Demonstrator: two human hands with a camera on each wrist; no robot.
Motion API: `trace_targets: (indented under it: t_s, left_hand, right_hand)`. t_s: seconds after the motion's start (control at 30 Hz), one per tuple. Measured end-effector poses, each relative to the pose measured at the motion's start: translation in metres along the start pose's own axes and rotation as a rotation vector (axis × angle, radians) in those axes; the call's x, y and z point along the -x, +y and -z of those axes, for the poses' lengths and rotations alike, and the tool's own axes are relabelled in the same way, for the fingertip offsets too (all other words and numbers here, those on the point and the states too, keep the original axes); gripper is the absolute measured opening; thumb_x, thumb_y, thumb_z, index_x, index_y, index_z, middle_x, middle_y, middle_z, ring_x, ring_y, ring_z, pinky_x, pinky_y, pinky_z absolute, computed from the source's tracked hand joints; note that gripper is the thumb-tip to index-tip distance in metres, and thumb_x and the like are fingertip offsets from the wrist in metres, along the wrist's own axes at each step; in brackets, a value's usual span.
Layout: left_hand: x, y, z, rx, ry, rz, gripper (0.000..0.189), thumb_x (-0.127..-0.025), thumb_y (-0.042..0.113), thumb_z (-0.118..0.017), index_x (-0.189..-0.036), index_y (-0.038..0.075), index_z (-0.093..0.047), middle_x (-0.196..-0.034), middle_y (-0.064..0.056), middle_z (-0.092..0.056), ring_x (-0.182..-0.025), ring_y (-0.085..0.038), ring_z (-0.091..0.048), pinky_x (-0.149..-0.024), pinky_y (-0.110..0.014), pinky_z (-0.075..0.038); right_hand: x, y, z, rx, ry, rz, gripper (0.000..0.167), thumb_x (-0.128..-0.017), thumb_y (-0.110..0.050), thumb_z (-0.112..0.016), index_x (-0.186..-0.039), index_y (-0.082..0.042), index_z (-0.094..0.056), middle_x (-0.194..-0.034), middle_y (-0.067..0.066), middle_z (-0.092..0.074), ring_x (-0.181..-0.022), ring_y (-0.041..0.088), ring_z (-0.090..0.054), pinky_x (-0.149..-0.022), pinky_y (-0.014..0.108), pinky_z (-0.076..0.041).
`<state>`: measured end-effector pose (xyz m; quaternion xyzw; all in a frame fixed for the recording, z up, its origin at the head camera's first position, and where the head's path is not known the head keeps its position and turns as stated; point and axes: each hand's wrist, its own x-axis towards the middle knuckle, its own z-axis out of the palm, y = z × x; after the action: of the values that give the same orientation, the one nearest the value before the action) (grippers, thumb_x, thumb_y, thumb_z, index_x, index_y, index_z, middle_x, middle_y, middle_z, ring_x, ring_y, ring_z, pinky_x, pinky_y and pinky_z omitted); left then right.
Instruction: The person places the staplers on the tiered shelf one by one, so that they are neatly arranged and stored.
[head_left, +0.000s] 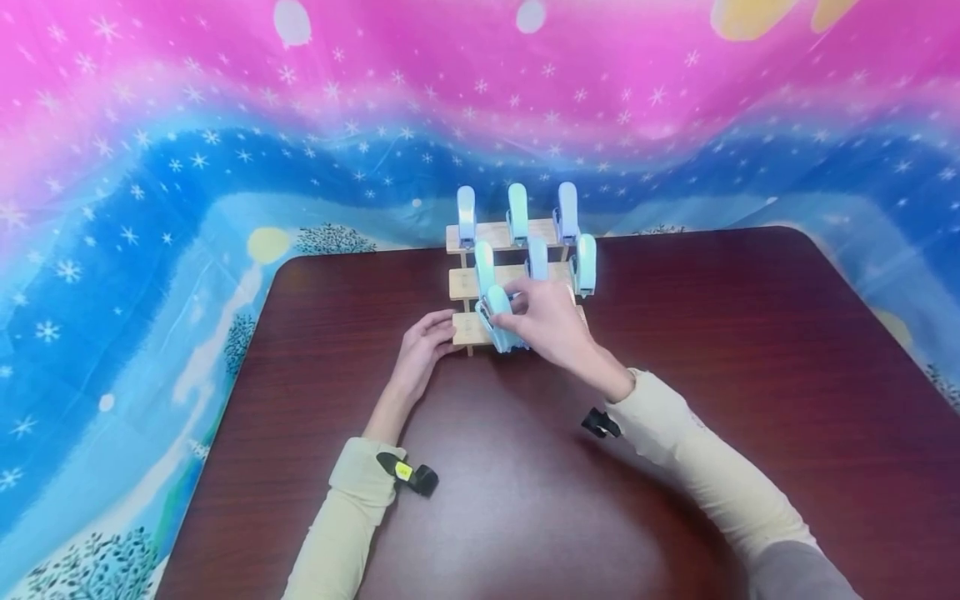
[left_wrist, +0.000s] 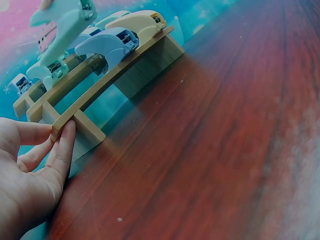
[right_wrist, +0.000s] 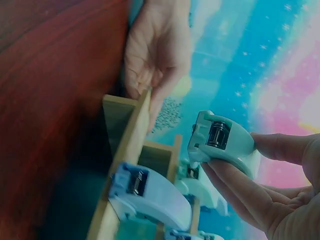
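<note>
My left hand (head_left: 423,354) pinches the left end of the front plank of a tiered wooden rack (left_wrist: 95,95), thumb and fingers on either side. My right hand (head_left: 551,321) holds a mint-green plastic spring clip (right_wrist: 225,142) between thumb and fingers, above the front plank and apart from it in the right wrist view. A lilac-blue clip (right_wrist: 152,195) sits on the front plank; beyond it stands a cream clip (left_wrist: 140,25). In the head view my right hand hides much of the front row. Behind are green (head_left: 585,262) and lilac (head_left: 567,210) clips, upright on the higher planks.
The rack stands near the back edge of a dark reddish-brown table (head_left: 510,492). A pink and blue patterned cloth (head_left: 420,100) hangs behind and around it. Black wrist straps (head_left: 408,475) are on both cream sleeves (head_left: 330,533).
</note>
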<state>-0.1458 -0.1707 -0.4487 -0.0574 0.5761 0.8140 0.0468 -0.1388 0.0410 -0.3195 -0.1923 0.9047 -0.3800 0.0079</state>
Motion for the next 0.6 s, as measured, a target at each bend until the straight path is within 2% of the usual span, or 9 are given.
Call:
trace_targets:
  t_s: [0.17, 0.33, 0.47, 0.6]
  left_hand:
    - [0.000, 0.000, 0.001, 0.001, -0.002, -0.001, 0.039, -0.099, -0.005, -0.057, -0.137, -0.011, -0.056, -0.111, -0.011, -0.069, -0.095, -0.015, -0.067, -0.082, -0.028, -0.058]
    - [0.001, 0.000, 0.001, 0.004, 0.001, -0.001, 0.038, -0.099, -0.005, -0.057, -0.137, -0.010, -0.056, -0.112, -0.012, -0.069, -0.095, -0.015, -0.068, -0.081, -0.027, -0.058]
    - [0.001, 0.001, 0.001, -0.001, -0.002, 0.000, 0.039, -0.099, -0.004, -0.057, -0.137, -0.011, -0.055, -0.112, -0.010, -0.070, -0.094, -0.014, -0.068, -0.081, -0.027, -0.057]
    - [0.002, 0.001, 0.001, 0.002, -0.002, 0.006, 0.039, -0.099, -0.005, -0.057, -0.138, -0.011, -0.055, -0.111, -0.009, -0.070, -0.093, -0.013, -0.068, -0.080, -0.026, -0.057]
  right_hand:
    - [-0.004, 0.001, -0.016, 0.004, 0.003, 0.032, 0.032, -0.088, -0.011, -0.082, -0.113, 0.005, -0.072, -0.094, 0.016, -0.077, -0.078, 0.023, -0.074, -0.064, 0.032, -0.059]
    - [-0.010, 0.002, -0.029, 0.042, 0.023, 0.052, 0.029, -0.089, -0.011, -0.081, -0.112, 0.005, -0.072, -0.087, 0.014, -0.076, -0.069, 0.019, -0.072, -0.060, 0.029, -0.057]
    - [-0.013, 0.002, -0.037, 0.072, 0.036, 0.045, 0.028, -0.089, -0.011, -0.080, -0.110, 0.005, -0.070, -0.085, 0.013, -0.075, -0.068, 0.019, -0.071, -0.058, 0.028, -0.057]
    - [-0.014, 0.003, -0.044, 0.091, 0.052, 0.024, 0.030, -0.089, -0.012, -0.081, -0.110, 0.006, -0.068, -0.074, 0.009, -0.069, -0.059, 0.016, -0.063, -0.052, 0.027, -0.051]
